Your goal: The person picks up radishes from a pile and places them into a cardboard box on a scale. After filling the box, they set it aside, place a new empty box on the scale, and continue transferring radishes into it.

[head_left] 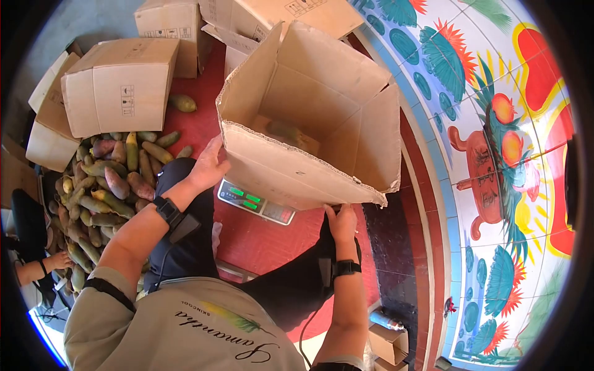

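Observation:
An open-topped cardboard box stands tilted in front of me, above a digital scale with lit green displays. My left hand grips the box at its left side, fingers curled against the cardboard. At the near right corner, my right hand has its fingers tucked at the lower edge of the same box. Deep inside lies an elongated brownish-green piece of produce, partly in shadow. The box hides much of the scale's platform.
To the left lies a heap of long green, yellow and reddish produce, where another person's hand reaches in. A tipped cardboard carton rests over the heap. More cartons stand behind. A painted tile wall runs along the right.

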The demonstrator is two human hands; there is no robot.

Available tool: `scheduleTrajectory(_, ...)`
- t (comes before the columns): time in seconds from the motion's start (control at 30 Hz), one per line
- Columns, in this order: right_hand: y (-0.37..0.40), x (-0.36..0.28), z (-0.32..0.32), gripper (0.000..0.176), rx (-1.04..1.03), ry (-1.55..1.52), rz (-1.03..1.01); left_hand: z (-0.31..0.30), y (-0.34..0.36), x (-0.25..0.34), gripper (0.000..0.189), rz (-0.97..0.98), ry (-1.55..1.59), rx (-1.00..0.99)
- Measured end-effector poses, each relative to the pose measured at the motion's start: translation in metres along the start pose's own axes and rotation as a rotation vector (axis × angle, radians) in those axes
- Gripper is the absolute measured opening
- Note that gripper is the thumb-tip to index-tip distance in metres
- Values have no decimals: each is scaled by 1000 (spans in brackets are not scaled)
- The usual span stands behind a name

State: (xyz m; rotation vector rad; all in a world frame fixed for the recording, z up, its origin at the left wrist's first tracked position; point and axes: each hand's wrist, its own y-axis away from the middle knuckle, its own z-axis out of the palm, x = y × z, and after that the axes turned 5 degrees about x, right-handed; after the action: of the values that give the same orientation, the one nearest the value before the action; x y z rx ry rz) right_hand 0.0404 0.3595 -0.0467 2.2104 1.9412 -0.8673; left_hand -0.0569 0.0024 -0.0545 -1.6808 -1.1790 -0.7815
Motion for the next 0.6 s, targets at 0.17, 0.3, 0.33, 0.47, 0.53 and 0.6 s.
scheduleTrajectory(0.17,8,0,-14,25,44,-2,-5,-5,6,11,69,-50,116,41)
scheduleTrajectory(0.3,10,6,-20,24,175,-58,-30,-6,6,8,70,-26,67,62)
scheduleTrajectory(0.33,11,3,-24,22,170,-66,-15,-5,6,11,67,11,35,76)
scheduleTrajectory(0.47,12,2,-26,19,219,-78,-16,-3,9,12,60,-20,116,103)
scheduleTrajectory(0.53,12,1,-29,18,225,-94,-23,-2,10,10,60,-5,98,108)
scheduleTrajectory(0.6,12,5,-27,17,238,-131,-18,-3,9,11,59,2,55,108)
